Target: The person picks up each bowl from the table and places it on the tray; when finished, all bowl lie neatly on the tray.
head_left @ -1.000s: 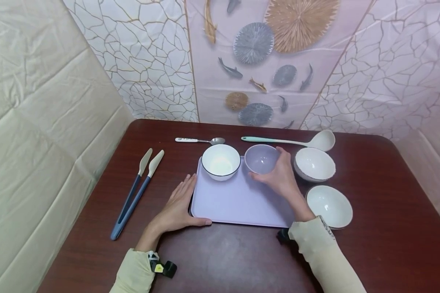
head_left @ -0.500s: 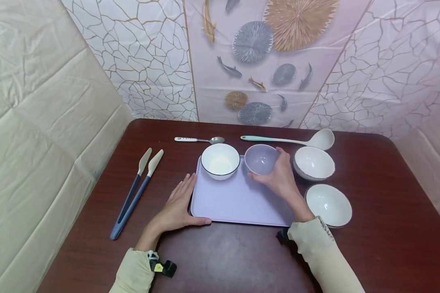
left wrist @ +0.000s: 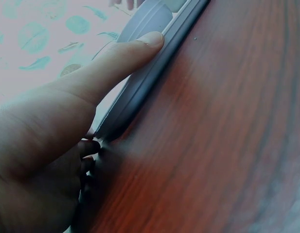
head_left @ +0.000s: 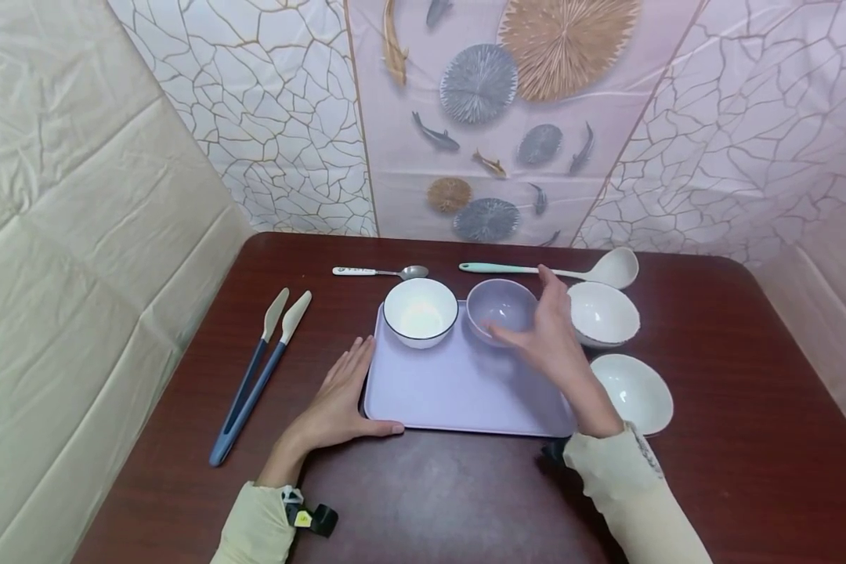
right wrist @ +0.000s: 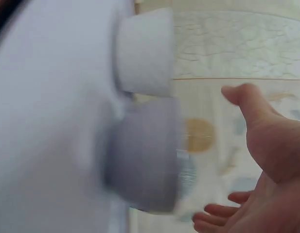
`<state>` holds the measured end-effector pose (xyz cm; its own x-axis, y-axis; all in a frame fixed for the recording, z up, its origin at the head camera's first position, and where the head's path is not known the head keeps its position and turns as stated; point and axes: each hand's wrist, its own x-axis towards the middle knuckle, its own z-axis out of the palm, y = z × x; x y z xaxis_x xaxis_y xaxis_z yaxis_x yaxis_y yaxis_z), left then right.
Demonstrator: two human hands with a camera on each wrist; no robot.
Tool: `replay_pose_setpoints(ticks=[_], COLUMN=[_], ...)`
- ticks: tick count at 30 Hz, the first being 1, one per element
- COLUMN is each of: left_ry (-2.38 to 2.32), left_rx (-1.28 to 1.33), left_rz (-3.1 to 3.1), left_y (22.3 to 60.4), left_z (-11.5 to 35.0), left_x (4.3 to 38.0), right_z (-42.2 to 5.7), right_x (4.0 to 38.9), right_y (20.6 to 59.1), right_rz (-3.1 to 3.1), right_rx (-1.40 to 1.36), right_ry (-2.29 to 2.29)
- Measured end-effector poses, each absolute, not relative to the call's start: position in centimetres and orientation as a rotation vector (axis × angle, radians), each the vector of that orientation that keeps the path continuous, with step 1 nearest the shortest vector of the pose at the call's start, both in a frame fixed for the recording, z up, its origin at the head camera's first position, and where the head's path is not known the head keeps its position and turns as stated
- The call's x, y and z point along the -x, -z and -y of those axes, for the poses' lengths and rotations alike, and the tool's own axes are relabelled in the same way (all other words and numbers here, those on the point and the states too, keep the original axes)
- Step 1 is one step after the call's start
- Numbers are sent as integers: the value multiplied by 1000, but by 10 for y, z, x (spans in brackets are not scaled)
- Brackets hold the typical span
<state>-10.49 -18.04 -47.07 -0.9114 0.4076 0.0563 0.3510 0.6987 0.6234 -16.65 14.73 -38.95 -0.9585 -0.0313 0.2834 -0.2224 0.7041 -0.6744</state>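
A lilac tray [head_left: 458, 395] lies on the dark red-brown table. My left hand [head_left: 333, 403] rests against its front left corner, fingers straight along the left side and thumb at the front edge. On the tray's back part stand a white bowl with a dark rim [head_left: 420, 317] and, to its right, a purple bowl [head_left: 497, 301]. Over the right side of the purple bowl is my right hand [head_left: 557, 341], fingers and thumb spread. In the right wrist view a gap separates that hand [right wrist: 266, 155] from the bowl [right wrist: 145, 155], which is blurred.
Blue-handled tongs [head_left: 243, 399] lie left of the tray. A spoon with a white handle [head_left: 356, 271] and a ladle [head_left: 613, 270] lie behind it. Two more white bowls [head_left: 604, 313] stand to the right, the nearer white bowl [head_left: 638, 395] partly behind the right forearm.
My right hand has let go of the purple bowl and lifted slightly, up and to the right. The bowl stays on the tray. My left hand holds its place.
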Motion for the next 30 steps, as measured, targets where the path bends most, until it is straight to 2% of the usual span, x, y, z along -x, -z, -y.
replay_pose_setpoints(ticks=[5, 9, 17, 30], left_ry=[-1001, -993, -1002, -997], left_rx=[-640, -650, -630, -613], left_rz=[-2814, -2825, -2818, -2812], left_y=[469, 468, 469, 473], left_z=[180, 183, 187, 184], left_x=[104, 105, 104, 102], right_z=[-181, -223, -289, -310], right_x=[145, 123, 91, 69], right_y=[356, 347, 370, 413], right_rz=[2620, 2617, 2658, 2711], right_rx=[-285, -249, -71, -313], right_ry=[-1177, -1079, -1011, -1267])
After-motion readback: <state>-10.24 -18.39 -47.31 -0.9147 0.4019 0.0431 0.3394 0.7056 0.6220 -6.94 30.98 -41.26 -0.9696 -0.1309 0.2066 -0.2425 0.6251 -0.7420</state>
